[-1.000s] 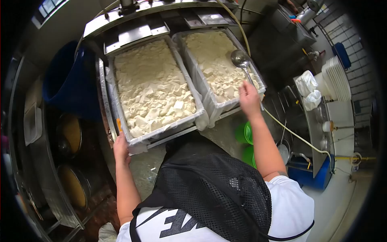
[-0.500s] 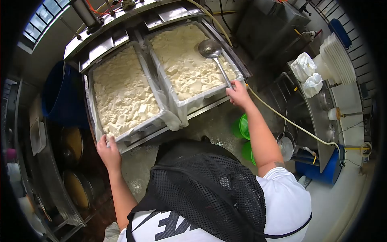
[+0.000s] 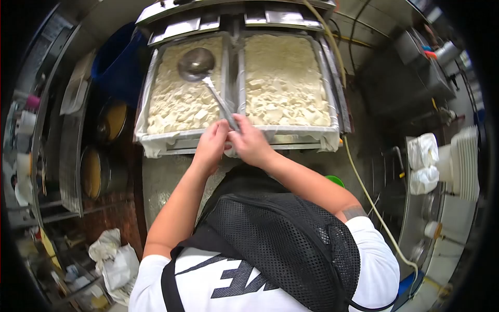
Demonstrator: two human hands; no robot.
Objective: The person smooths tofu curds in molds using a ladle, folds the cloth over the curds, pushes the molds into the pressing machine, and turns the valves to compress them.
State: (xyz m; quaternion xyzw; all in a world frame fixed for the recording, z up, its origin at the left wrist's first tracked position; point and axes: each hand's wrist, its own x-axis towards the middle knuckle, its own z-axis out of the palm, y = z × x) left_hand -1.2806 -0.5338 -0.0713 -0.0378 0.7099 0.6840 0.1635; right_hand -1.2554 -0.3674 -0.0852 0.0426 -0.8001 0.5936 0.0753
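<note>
A metal ladle [image 3: 197, 64] extends over the left cloth-lined tray [image 3: 182, 136], its round bowl above pale, crumbly curd [image 3: 179, 106]. My right hand [image 3: 251, 141] is closed around the end of the ladle's handle. Close beside it, at the front edge between the trays, my left hand [image 3: 212, 143] has its fingers curled together near the handle; what they hold is too small to make out. The right cloth-lined tray [image 3: 291, 130] holds more of the same curd [image 3: 286, 83], smoother at the back and lumpy in front.
Behind the trays runs a metal frame [image 3: 182, 26]. A blue barrel [image 3: 119, 57] and pots [image 3: 94, 174] of yellowish contents are at the left. A pale hose [image 3: 371, 200] hangs along the right, near a green bucket [image 3: 335, 181] and white bags [image 3: 423, 164].
The ladle has moved from the right tray to over the left one with my right hand. My left hand has left the left tray's front corner and come beside my right. The view has turned.
</note>
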